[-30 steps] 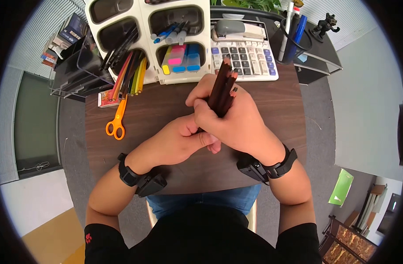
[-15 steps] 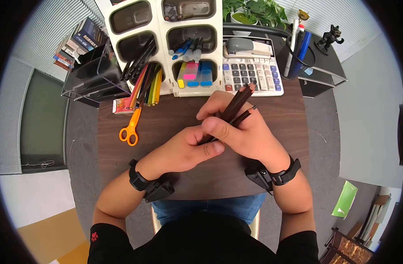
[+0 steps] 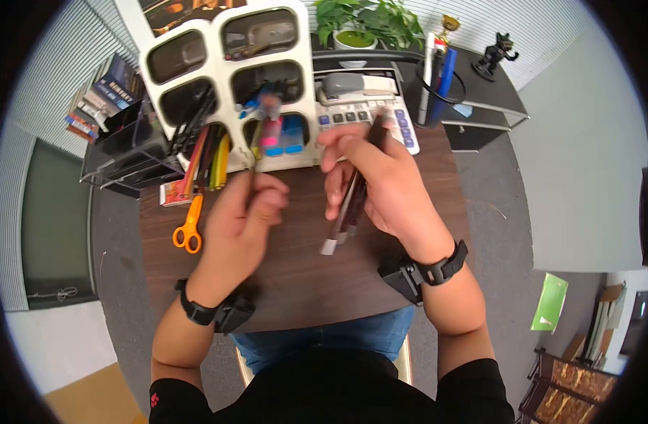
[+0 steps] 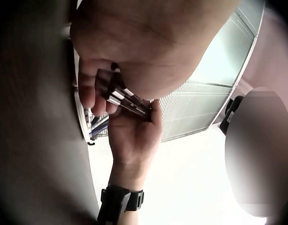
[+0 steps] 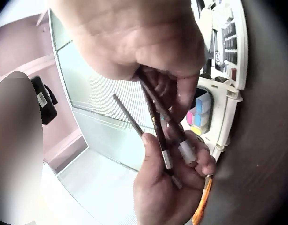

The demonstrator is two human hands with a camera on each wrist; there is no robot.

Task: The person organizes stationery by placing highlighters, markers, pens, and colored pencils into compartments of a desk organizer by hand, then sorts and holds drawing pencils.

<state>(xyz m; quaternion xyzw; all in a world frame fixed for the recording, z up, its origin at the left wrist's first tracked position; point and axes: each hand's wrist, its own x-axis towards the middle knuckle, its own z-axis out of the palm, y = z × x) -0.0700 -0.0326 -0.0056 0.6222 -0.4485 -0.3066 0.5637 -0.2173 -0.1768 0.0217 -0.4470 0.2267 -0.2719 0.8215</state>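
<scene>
My right hand (image 3: 391, 187) grips several dark brown pencils (image 3: 352, 198), their silvery ends pointing down toward me. Left of it, my left hand (image 3: 242, 215), blurred, holds one thin dark pencil (image 5: 127, 115) that sticks up past its thumb. In the head view this pencil overlaps the organizer's highlighter compartment. The left wrist view shows the bundle's pale-banded ends (image 4: 117, 96) beyond the left palm, with the right hand (image 4: 134, 140) behind them. Both hands are above the wooden desk (image 3: 295, 283).
A white organizer (image 3: 218, 56) with pens, highlighters (image 3: 292, 134) and coloured pencils (image 3: 214, 162) stands at the back. Orange scissors (image 3: 188, 230) lie at left. A calculator (image 3: 348, 116) bearing a stapler (image 3: 355, 85) and a mesh pen cup (image 3: 437, 92) stand at back right.
The hands, together around the bundle before, are now apart. My left hand has moved left and up with a single pencil; the right keeps the others, now tilted with their ends showing below.
</scene>
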